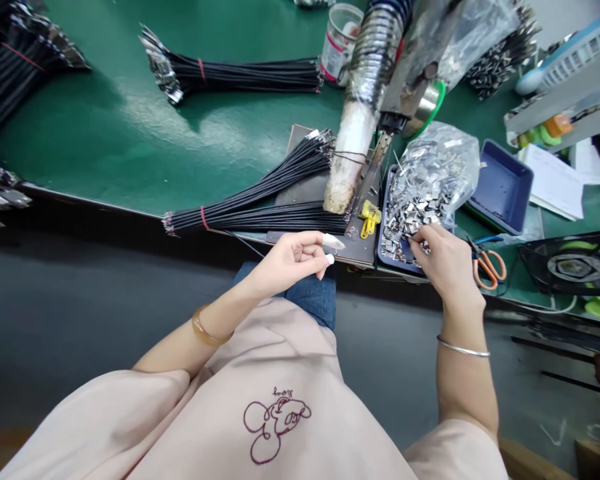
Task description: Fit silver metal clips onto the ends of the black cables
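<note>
My left hand [293, 261] hovers at the near edge of the green bench, fingers curled, pinching a thin black cable [245, 243] whose end lies by the fingertips; white finger cots cover two fingers. My right hand [443, 261] reaches into a blue tray [386, 235] heaped with small shiny metal shells [420, 193], fingers closed in a pinch among them. A bundle of black cables [260, 203] tied with a red band lies just beyond my left hand, beside a dark work plate [360, 250] with a yellow clip [369, 219].
A wrapped duct [365, 100] comes down onto the plate. Another cable bundle [240, 73] lies farther back, a jar [340, 40] behind it. An empty blue tray [503, 187], orange scissors [487, 267], papers and a fan [575, 263] are at the right.
</note>
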Demonstrator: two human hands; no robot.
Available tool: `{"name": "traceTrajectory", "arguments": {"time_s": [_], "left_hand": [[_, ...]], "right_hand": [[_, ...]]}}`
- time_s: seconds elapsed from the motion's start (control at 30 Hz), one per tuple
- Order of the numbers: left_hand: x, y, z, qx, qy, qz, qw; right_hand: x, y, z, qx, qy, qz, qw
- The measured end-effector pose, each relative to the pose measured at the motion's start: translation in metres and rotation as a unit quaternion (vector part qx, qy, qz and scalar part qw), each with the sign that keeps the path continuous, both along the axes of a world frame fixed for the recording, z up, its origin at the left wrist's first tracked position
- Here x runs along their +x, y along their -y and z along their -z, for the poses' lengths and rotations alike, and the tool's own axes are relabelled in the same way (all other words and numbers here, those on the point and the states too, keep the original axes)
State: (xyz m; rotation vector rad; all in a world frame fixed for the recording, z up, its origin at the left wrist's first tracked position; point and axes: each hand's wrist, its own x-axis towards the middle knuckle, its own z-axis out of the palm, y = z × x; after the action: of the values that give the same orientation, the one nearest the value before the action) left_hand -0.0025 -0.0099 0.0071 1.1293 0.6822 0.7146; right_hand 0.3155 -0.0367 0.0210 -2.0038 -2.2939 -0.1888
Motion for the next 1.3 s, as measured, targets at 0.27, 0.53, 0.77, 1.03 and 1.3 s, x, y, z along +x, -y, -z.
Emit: {"name": "traceTrajectory", "arguments": {"time_s": [0.27,0.53,0.77,1.03,1.3], "left_hand": [[-0.001,0.002,0.004,0.012,0.011,0.009,1.0],[0.0,0.003,0.005,0.019,-0.003,-0.013,1.0],[0.009,0.0,-0.002,0.04,-0.046,-0.038,0.997],[0.017,0.001,-0.004,0.103,-0.064,-0.07,0.99],[0.013,0.006,-0.002,0.2,-0.123,-0.087,0.968]], "right_hand": [[-0.002,0.003,0.0,0.003,0.028,-0.01,1.0],[-0.006,0.001,0.001,0.041,-0.047,0.048,0.997],[-0.046,0.035,-0.013,0.248,-0.252,0.177,0.918],[-0.146,0.047,0.009,0.156,-0.558,0.099,0.809],[-0.16,0.039,0.023,0.116,-0.608,0.086,0.781]]}}
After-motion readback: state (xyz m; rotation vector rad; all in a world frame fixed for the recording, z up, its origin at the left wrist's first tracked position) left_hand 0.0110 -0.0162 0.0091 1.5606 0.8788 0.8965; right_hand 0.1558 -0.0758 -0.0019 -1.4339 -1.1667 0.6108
